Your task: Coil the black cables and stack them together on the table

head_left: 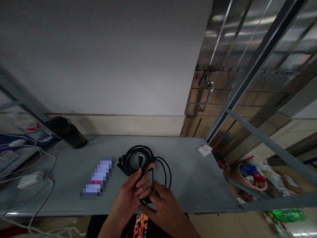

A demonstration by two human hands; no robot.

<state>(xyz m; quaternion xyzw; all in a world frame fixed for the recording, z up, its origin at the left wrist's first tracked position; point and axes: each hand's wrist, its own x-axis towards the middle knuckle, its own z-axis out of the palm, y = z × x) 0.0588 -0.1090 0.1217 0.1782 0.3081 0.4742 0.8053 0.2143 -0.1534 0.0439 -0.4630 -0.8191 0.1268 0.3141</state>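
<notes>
A black cable lies partly looped in my hands, just above the front half of the grey shelf. My left hand is closed round several strands, with a plug end sticking up by its thumb. Close against it, my right hand has its fingers bent round the lower part of the same cable. Behind both hands, a coil of black cable rests on the shelf; whether it is one piece with the held cable cannot be made out.
The grey metal shelf meets a wall behind. A blurred-out phone lies left of my hands. Further left are a dark bottle, white cords and a white adapter. A white paper scrap sits near the right post.
</notes>
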